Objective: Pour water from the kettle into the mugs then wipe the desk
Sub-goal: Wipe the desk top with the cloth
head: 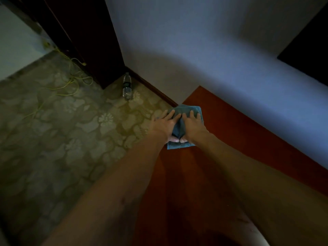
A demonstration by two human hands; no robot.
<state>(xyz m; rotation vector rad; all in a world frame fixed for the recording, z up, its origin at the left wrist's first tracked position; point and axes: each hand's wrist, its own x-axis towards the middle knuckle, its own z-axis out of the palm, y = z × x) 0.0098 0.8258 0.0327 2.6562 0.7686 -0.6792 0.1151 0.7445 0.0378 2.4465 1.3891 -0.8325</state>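
Note:
A blue-grey cloth lies at the far left corner of the reddish-brown desk, close to the wall. My left hand and my right hand both press flat on the cloth, side by side, fingers spread and pointing away from me, thumbs meeting at the cloth's near edge. No kettle or mugs are in view.
A pale wall runs along the desk's far edge. Left of the desk is patterned floor with a plastic water bottle standing near a dark door frame and a yellow cable trailing across it.

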